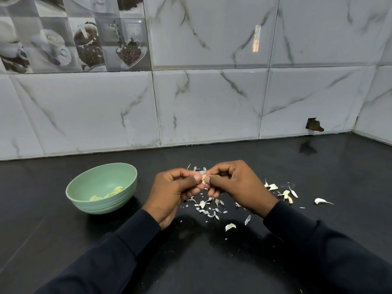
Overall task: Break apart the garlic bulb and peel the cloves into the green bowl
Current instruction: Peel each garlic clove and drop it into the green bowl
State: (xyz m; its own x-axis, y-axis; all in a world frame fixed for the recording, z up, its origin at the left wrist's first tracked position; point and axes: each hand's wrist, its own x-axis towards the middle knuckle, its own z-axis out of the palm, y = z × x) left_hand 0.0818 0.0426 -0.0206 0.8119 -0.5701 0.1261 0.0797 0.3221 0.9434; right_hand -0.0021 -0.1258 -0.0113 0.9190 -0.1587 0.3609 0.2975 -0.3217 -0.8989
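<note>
My left hand (pixel 172 190) and my right hand (pixel 235 183) meet above the black counter, both pinching one small garlic clove (pixel 203 179) between thumbs and fingertips; most of the clove is hidden by the fingers. The green bowl (pixel 84 187) stands to the left of my left hand, with a few peeled pale-yellow cloves (pixel 110 193) in its bottom. Several unpeeled cloves (pixel 285 193) lie to the right of my right hand, one clove (pixel 321 201) farther right and another (pixel 230 226) below the hands.
Papery white garlic skins (pixel 209 206) are scattered on the black counter (pixel 212 262) under and just behind the hands. A marble-patterned tiled wall (pixel 212 102) closes the counter at the back and at the far right corner.
</note>
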